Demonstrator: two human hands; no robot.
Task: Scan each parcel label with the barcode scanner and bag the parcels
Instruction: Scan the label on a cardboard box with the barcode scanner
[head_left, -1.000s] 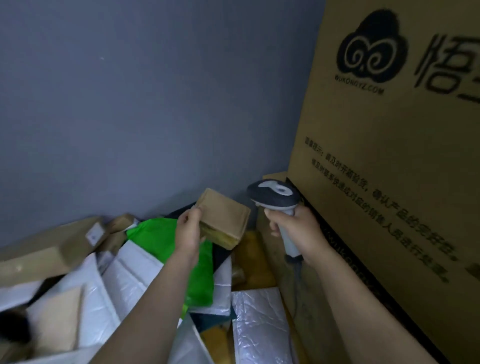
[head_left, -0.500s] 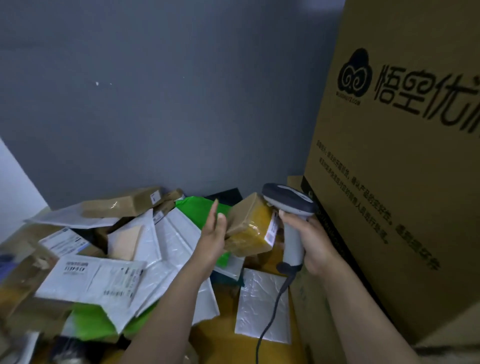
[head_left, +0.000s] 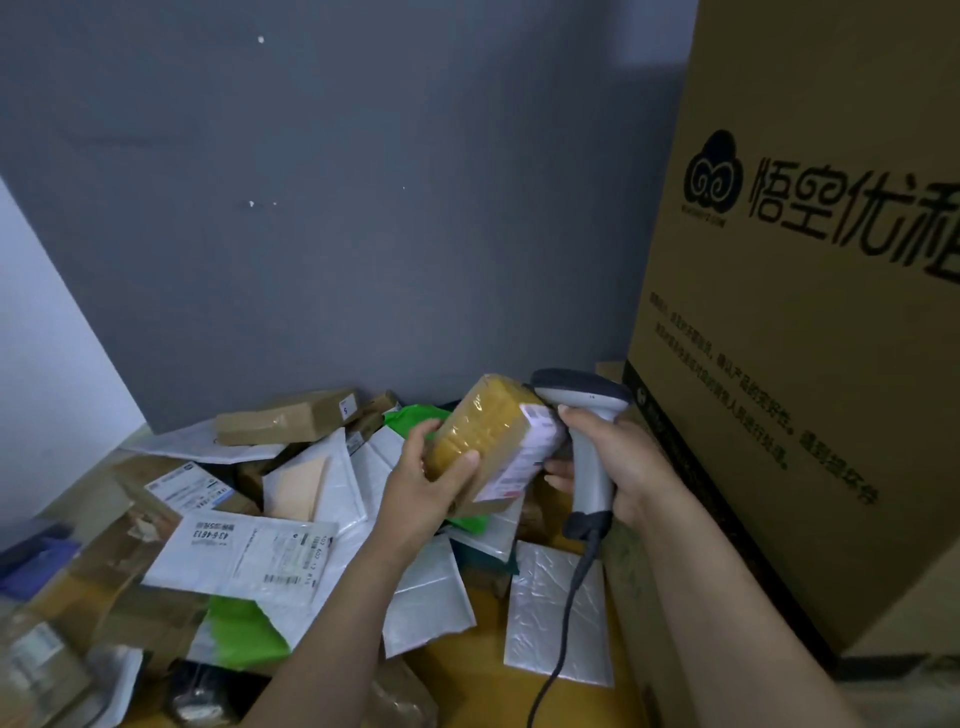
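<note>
Rolled further round since half a second ago: small parcel (head_left: 485, 436), white label (head_left: 524, 457) now facing right, close against the nose of the barcode scanner (head_left: 582, 405). Held up above the heap, in front of the grey wall.

Wrapped in glossy yellow-brown tape, so probably slick under the fingers. Looks light and fairly stiff, more a boxy block than a soft pouch. Best taken by the two sides away from the label, keeping the barcode uncovered.

Gripped much that way now by the left hand (head_left: 426, 478), thumb on the near face, fingers over the far side. Curled round the scanner's grey handle, the right hand (head_left: 623, 457), with the black cable (head_left: 566, 613) hanging below.

Underneath, a jumble of white mailers (head_left: 558, 613), a green bag (head_left: 244, 634) and brown boxes (head_left: 288, 415). Close on the right, a tall printed carton (head_left: 779, 389).
</note>
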